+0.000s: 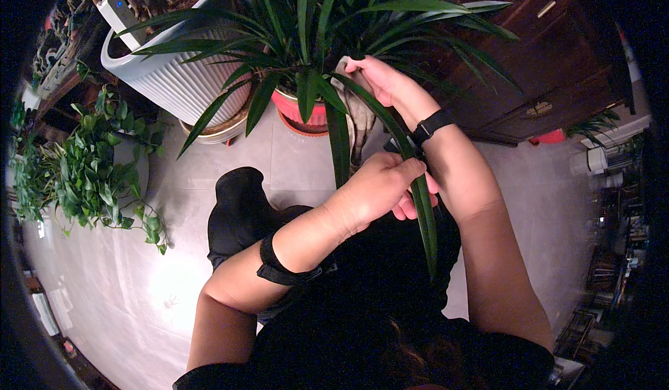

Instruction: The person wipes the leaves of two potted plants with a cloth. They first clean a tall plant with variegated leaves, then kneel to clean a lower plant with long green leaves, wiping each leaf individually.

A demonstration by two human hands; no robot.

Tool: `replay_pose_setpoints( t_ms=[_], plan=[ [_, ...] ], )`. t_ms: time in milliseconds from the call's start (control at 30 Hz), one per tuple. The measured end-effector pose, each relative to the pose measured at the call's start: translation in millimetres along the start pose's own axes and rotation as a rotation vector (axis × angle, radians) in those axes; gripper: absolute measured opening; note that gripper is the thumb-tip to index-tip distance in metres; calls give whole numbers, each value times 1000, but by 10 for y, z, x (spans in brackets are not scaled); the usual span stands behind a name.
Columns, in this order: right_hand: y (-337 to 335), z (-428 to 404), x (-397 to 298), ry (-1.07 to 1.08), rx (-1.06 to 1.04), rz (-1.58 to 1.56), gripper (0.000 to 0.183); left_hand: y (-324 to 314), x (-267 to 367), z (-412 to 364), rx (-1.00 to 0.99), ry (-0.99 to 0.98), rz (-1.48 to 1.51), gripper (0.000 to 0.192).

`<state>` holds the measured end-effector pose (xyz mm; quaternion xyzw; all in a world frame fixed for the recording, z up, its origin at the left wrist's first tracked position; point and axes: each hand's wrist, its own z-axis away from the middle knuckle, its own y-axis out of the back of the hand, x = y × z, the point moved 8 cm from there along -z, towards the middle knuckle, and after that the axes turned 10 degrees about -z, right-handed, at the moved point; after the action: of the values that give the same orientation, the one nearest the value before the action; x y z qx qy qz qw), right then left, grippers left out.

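Observation:
A plant with long strap-shaped green leaves (308, 19) grows in a red pot (300, 109) standing in a saucer on the floor. My left hand (379, 189) pinches one long leaf (426, 223) between thumb and fingers, in front of my body; the leaf's tip hangs down past the hand. Farther up, near the base of the leaves, my right hand (373, 76) grips a pale, stained cloth (360, 110), which hangs beside the red pot. Part of the cloth is hidden behind the held leaf and my left hand.
At the left stands a large white ribbed pot (193, 76) with woody stems and a white device (119, 16) with a blue light. A trailing leafy plant (99, 165) is below it. A dark wooden cabinet (502, 92) stands at the right, with another red pot (549, 137) beyond.

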<state>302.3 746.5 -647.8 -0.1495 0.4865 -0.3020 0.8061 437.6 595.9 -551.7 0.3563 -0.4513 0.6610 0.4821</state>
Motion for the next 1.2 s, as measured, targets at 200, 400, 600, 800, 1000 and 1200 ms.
replay_pose_setpoints(
  t_ms=[200, 400, 600, 800, 1000, 1200],
  plan=[
    [52, -59, -27, 131, 125, 155, 23, 3, 11, -5, -9, -9, 8, 41],
    [101, -7, -100, 290, 183, 190, 14, -37, 22, 6, -44, -4, 34, 47],
    [-133, 396, -68, 259, 100, 143, 18, 85, 24, -7, -2, 56, 67, 74],
    [-337, 773, -90, 222, 31, 172, 19, 113, -3, 12, -25, 125, 43, 74],
    [-232, 1101, -226, 217, 238, 471, 12, 66, -22, -5, -57, 130, 27, 83],
    [-334, 1577, -170, 316, 219, 295, 12, 19, -57, -29, -69, 141, 44, 97]
  ],
)
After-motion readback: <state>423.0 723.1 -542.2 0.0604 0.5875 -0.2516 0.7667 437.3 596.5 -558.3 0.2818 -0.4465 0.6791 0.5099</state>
